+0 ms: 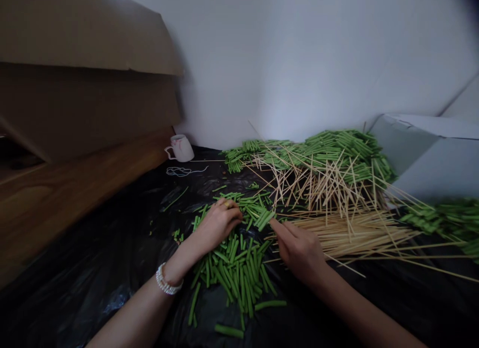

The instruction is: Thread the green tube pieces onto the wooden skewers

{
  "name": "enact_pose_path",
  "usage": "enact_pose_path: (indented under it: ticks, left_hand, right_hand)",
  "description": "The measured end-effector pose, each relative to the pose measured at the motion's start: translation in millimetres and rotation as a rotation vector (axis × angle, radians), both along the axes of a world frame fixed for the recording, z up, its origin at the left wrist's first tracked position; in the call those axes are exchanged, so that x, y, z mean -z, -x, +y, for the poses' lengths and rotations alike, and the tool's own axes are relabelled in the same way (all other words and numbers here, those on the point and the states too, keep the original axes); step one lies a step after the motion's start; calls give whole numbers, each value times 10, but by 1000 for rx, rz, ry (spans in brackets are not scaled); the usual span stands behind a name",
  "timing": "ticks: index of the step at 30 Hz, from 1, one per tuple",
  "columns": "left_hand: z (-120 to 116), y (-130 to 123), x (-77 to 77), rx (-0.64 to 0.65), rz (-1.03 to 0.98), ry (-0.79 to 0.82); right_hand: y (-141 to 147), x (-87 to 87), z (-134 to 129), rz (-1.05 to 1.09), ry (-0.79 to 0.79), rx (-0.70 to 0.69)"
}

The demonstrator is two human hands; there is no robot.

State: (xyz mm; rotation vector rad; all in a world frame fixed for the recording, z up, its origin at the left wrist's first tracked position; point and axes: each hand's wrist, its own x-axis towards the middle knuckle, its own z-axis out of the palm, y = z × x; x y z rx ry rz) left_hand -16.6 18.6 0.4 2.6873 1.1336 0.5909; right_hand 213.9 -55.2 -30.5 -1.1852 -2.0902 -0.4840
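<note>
Left hand [220, 222] curled over stalks [243, 274], right hand [302, 248] bent beside them; can't tell either grip. Sideways knock from right hand could scatter loose sticks [355, 236].

A wrinkled, glossy black plastic sheet [101, 263] carries a loose spread of short green cut stalks [243, 278], with a pile of thin straw-coloured wooden sticks [359, 233] to their right. Farther back lie a long heap of bright green stalk pieces [337, 146], a looped pale string [181, 172] and, seemingly at the sheet's dim edge, a white handled mug with pinkish marks [182, 149].
</note>
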Motion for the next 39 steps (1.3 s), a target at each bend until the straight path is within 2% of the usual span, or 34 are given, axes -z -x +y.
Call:
enact_pose_path:
  ticks: [2,4,7,10,12,14,29,39]
  left_hand:
    - [23,-6,-13,-40,-168,35]
    - [28,-25,-21,-110,-373,142]
    - [13,-67,-3,-177,-694,459]
    - [-15,-111,31,-174,-973,820]
    - [-32,-138,44,-177,-1097,977]
    - [-46,-161,45,-186,-1150,1054]
    - [-75,-172,36,-160,-1089,1068]
    - [-74,-172,30,-173,-1143,1087]
  right_hand:
    - [-2,-1,-3,4,-2,-3]
    - [-2,-2,-7,7,-6,-4]
    - [5,-10,-13,11,-11,-5]
    - [17,-28,-20,13,-18,-8]
    - [23,-40,-24,11,-23,-13]
    - [27,-47,-26,11,-22,-19]
    - [27,-8,-33,0,29,-9]
    - [25,-15,-32,-4,13,-6]
